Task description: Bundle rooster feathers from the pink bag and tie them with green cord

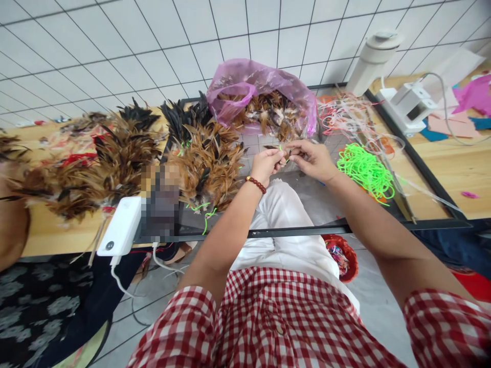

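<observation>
My left hand, with a beaded bracelet on its wrist, is closed in a pinch on a small brown feather. A bit of bright green cord shows at its fingertips. Close beside it, my right hand also pinches; its fingertips meet near the green cord, which they seem to grip. Behind both hands lies an open pink plastic bag with loose brown feathers inside. Left of my hands is a heap of brown and black feathers with green cord ends.
A tangle of green cord lies to the right, below pale and orange strands. A white bottle and a power strip stand behind. At left are more feathers, a white power bank and another person's arm.
</observation>
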`<state>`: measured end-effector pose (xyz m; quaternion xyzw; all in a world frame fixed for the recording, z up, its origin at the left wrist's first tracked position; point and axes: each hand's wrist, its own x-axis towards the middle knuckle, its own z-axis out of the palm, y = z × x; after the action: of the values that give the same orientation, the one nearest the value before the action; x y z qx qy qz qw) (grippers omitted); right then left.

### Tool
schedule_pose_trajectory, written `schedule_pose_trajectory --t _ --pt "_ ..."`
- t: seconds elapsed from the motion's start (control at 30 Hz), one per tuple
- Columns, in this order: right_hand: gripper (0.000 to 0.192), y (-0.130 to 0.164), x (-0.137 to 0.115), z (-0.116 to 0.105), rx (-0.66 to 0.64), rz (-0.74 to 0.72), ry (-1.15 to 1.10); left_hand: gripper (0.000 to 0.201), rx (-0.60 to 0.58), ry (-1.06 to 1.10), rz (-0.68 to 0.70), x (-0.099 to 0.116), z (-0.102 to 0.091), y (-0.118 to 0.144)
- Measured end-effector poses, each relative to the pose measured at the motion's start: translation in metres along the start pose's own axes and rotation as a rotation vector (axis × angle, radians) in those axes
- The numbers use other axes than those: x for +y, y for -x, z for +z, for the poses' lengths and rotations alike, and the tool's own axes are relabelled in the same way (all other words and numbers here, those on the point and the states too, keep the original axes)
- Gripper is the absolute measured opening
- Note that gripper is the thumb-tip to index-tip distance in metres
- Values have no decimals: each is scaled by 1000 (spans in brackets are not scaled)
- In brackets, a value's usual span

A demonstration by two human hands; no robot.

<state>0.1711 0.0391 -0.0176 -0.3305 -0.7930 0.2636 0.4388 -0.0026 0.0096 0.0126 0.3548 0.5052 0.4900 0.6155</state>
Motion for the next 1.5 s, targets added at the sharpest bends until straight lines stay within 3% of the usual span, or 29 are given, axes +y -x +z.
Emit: schedule_pose_trajectory --t 0.2,0.33,0.57,0.8,0.97,1.07,1.23,1.37,1.5 --pt "26 -3 -3 -5 40 -4 23 20 22 -173 23 -2 3 1" --pt "20 -3 -4 -7 73 -37 82 26 -32 -318 54 -10 1 -3" --pt "26 -3 -4 2 127 71 -91 29 -148 -572 224 -29 -6 -16" --pt "33 -4 6 10 155 161 -236 31 -213 -719 264 -21 -2 -7" --pt "38 -6 6 6 191 138 -233 30 -55 -482 102 -14 5 -3" --pt "33 -6 3 1 103 99 -104 35 -14 -342 2 -10 8 0" --pt "22 -4 3 0 -5 -24 102 40 0 -285 -8 -8 9 1" --pt "27 -5 2 2 53 -28 210 29 2 -173 -33 -6 8 2" --pt "36 -5 -2 0 59 23 130 12 21 -32 -55 -2 6 4"
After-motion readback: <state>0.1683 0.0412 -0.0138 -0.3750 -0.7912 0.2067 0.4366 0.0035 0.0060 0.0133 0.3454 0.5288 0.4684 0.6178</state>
